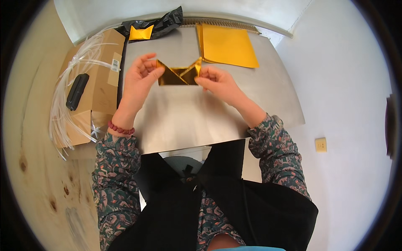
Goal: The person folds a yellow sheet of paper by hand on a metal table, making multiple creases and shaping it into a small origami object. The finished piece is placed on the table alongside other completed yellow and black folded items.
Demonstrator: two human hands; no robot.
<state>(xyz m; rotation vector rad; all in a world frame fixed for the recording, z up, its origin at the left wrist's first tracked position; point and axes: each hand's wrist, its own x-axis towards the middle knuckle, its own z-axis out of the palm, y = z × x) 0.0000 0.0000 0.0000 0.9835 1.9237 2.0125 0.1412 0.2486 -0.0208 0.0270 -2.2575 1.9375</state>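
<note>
Between my two hands, above the metal-grey tabletop (184, 121), is a piece of shiny gold foil paper (179, 77) folded into a small boat-like shape with two raised corners and crossing folds. My left hand (141, 77) pinches its left end between thumb and fingers. At the right end, my right hand (217, 81) grips it the same way. Beyond, toward the back right of the table, lies a stack of flat gold paper sheets (230, 46). A folded gold paper piece (140, 33) rests on a black plastic bag (167, 23) at the back left.
Left of the table stands a cardboard box (106, 79) with a bundle of white plastic strips (63, 92) hanging over it and a black oblong object (77, 92) on top. A ribbed radiator-like strip (217, 21) runs behind the table. A wall (347, 83) rises on the right.
</note>
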